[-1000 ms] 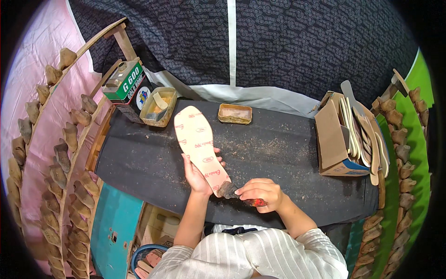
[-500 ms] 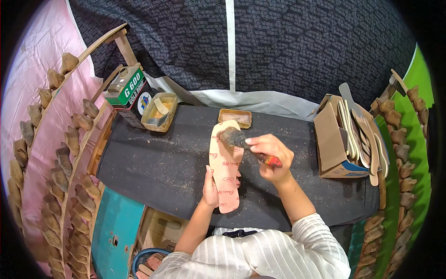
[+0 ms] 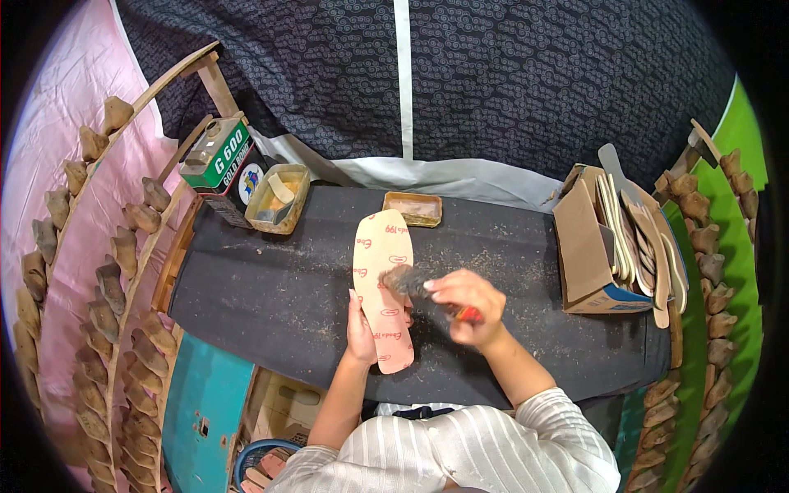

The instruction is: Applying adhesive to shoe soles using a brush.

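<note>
A pale pinkish insole board (image 3: 384,246) with red print stands out over the dark-covered table, its long side pointing away from me. My left hand (image 3: 361,329) grips its left edge near the lower half, with fingertips showing at the far edge. In my right hand (image 3: 472,306) is a brush (image 3: 421,283) with a dark, crusted head and a reddish handle. The brush tip touches the board's right middle part; it is slightly blurred. Just beyond the board lies a small shallow tray (image 3: 413,209).
A green and black metal can (image 3: 220,164) and a yellowish tub (image 3: 294,209) with scraps stand at the back left. On the right, a cardboard box (image 3: 585,246) holds several sole-shaped pieces. Racks of wooden shoe lasts (image 3: 105,316) flank both sides. Debris specks the dark tablecloth (image 3: 263,287).
The brush in my right hand has moved down from the board's upper end to its right middle. The board has shifted a little left in my left hand.
</note>
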The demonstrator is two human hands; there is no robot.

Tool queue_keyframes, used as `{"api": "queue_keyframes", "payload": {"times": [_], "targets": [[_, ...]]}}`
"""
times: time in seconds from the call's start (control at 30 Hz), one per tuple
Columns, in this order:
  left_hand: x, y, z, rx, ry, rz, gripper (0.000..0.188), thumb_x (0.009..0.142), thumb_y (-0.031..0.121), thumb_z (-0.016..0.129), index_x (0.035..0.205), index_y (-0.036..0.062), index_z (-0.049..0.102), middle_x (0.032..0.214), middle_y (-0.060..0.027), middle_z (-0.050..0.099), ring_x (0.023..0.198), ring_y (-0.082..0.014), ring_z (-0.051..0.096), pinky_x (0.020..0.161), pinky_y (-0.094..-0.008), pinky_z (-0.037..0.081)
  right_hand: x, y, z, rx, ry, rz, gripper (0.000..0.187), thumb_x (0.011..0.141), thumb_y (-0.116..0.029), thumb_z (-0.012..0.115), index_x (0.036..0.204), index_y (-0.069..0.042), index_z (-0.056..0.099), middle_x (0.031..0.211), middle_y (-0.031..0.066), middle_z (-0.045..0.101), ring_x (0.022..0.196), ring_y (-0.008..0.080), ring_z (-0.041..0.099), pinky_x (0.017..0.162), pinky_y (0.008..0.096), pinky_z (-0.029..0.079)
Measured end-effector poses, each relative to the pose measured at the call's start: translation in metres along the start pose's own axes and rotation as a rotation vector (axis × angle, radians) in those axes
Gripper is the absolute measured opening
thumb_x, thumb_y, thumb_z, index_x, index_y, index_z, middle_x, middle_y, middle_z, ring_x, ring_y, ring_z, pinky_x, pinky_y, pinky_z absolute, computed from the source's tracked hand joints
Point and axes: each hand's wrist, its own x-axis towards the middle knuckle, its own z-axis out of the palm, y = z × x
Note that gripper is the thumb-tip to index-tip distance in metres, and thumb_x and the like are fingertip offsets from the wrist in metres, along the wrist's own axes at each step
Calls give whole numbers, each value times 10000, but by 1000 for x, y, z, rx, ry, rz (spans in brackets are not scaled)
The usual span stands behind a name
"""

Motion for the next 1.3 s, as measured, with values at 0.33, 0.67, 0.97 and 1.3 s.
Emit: {"api": "queue_keyframes", "payload": {"times": [0.33,0.67,0.97,1.3], "targets": [[-2,-2,10,78,-177,-34,737,933,583,116,1155,-8,496,938,-128,604,763,-196,604,647,-309,517,19,15,-3,-187,246,-58,306,606,105,547,893,5,580,915,170,651,792,297,644,710,353,523],[4,1,0,74,11,105,709,932,580,134,1168,13,489,962,-156,610,713,-212,619,642,-324,525,-19,8,12,-55,177,157,376,544,133,492,885,0,574,900,174,657,801,287,648,712,335,516],[13,7,11,160,120,306,621,959,516,146,1160,32,480,996,-138,608,910,-206,580,811,-330,465,-44,-4,25,67,69,182,331,532,80,470,837,10,579,881,189,654,745,296,643,684,354,520],[16,9,12,-13,131,327,658,941,564,154,1211,43,453,1021,-157,588,729,-207,600,661,-350,528,-40,-6,18,109,13,119,314,552,101,489,836,7,585,877,187,655,710,286,643,659,346,527]]}}
